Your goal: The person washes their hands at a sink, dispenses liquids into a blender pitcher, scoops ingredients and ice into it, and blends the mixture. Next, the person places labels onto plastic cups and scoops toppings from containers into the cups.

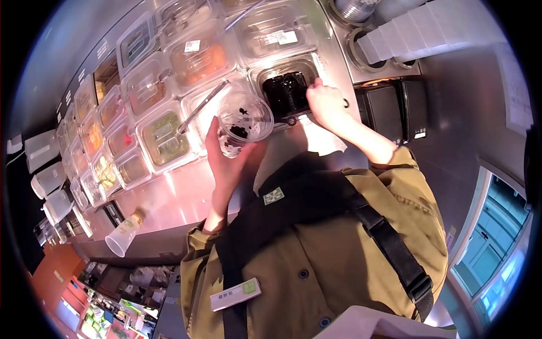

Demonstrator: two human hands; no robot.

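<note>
My left hand [221, 165] is wrapped round a clear plastic cup [261, 120], tilted so its mouth shows. Dark jelly pieces [239, 131] lie inside that cup. To the right stands an open container [314, 60] filled with glossy black jelly [285, 93]. My right hand [327, 105] is closed at the container's right edge, fingers curled over the jelly. What it grips is hidden by the fingers. Left of the cup, a long metal utensil handle [204, 105] slants across the containers.
Several lidded clear containers [165, 135] of toppings fill the counter to the left and back. Stacked cups [432, 31] lie at the upper right. Black boxes [389, 110] stand right of the counter. Another plastic cup [125, 233] is near the front edge at left.
</note>
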